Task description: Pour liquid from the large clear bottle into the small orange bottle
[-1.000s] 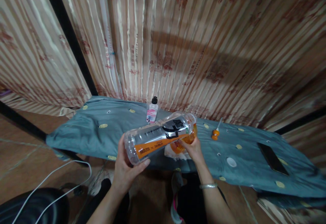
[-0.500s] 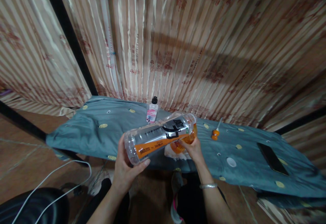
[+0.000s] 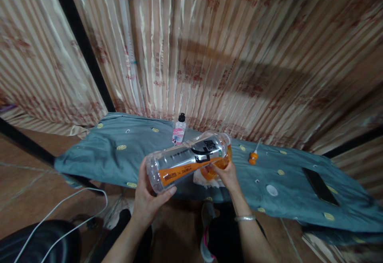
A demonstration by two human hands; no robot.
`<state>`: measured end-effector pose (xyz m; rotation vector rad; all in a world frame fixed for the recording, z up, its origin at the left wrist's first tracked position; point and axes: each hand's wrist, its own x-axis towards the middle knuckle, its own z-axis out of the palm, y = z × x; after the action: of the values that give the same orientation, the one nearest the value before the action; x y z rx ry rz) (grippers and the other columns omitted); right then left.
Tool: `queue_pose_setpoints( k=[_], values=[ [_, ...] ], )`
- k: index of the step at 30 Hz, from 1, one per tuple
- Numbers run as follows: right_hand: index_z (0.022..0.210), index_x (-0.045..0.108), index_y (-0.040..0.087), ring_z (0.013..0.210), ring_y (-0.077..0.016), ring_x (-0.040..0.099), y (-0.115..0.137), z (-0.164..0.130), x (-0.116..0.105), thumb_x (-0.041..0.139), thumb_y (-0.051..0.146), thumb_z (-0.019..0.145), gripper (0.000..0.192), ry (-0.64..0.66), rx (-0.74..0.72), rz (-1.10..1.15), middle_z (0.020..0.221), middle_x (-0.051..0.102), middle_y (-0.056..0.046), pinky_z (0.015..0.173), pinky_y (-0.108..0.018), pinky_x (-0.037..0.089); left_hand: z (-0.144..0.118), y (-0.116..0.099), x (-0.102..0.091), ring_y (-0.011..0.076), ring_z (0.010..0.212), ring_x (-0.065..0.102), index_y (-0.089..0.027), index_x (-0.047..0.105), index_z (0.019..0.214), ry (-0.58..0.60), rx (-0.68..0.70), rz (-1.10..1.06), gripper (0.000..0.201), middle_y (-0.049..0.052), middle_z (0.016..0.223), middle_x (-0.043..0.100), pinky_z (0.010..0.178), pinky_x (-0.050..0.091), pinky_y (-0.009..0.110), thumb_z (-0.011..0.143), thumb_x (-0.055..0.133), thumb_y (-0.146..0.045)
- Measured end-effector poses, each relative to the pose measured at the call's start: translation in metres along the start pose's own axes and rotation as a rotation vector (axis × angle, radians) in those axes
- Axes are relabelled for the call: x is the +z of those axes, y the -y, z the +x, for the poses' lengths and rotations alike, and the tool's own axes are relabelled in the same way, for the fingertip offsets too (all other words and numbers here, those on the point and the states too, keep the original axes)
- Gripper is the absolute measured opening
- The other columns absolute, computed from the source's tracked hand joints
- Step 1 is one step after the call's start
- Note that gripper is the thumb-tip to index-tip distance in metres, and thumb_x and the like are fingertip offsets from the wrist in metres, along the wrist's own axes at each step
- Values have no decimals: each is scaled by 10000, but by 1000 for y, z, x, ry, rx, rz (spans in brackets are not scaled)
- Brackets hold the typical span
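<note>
While the left hand (image 3: 149, 199) curled around the base end of a large clear plastic bottle (image 3: 188, 160), its thumb lay along the near side and its fingers wrapped the far side, so the grip was closed on the bottle's bottom. The bottle lay almost on its side in the air, its base toward the near left and its neck tilted up toward the far right, with an orange and black label band along its middle. The right hand (image 3: 228, 175) sat at the neck end, fingers bent and pressed against an orange object (image 3: 216, 168) just under the bottle's shoulder; whether that hand pinched a cap or only steadied the piece could not be told. A silver bangle (image 3: 244, 217) circled the right wrist. Beneath both hands stretched a blue-grey cloth (image 3: 119, 155) with small yellow motifs. On it, far of the bottle, stood a small bottle with a black cap (image 3: 178, 129); to the right lay a small orange tool (image 3: 253, 156), a white disc (image 3: 272, 190), and, well apart at the far right, a dark phone (image 3: 320, 185).
</note>
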<state>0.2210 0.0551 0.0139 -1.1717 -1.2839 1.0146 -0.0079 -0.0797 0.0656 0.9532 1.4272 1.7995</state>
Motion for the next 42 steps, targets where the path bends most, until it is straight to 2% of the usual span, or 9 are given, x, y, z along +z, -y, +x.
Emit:
queue_pose_setpoints(
  k=[14,23,27,34,42],
  values=[
    [1068,638,213,971,-336,752,-5,1,-2,912,459,538,645,-25,18,-10,1054,793,-100,901,-486,587,0,-1,0,342,1287,600,-238,459,1444,3,3,-33,1020,114,1378,617,1072,497,466,548,916,-407],
    [1046,637,212,1007,-356,743,-8,2,-1,919,470,507,661,-30,29,10,1070,790,-113,929,-495,576,7,22,-8,325,1229,644,-225,468,1424,23,116,2,978,118,1353,645,1019,536,436,570,915,-388],
    [1075,645,213,1047,-353,737,-13,3,-3,921,446,536,649,-20,10,11,1101,785,-110,967,-499,564,7,25,-9,319,1252,630,-228,474,1425,30,122,11,958,114,1366,638,1037,523,429,588,909,-391],
    [1138,630,215,1038,-347,743,-10,2,-2,927,441,543,702,-3,16,36,1110,782,-109,950,-488,580,5,18,-7,317,1242,637,-231,475,1432,29,130,18,967,113,1358,646,1026,529,418,585,909,-396],
    [1138,631,224,1033,-337,746,-5,1,-1,928,454,552,696,50,-10,68,1125,781,-106,933,-477,590,-1,2,0,337,1317,573,-230,436,1466,8,6,-9,1043,116,1400,604,1108,457,457,559,909,-433]
  ],
)
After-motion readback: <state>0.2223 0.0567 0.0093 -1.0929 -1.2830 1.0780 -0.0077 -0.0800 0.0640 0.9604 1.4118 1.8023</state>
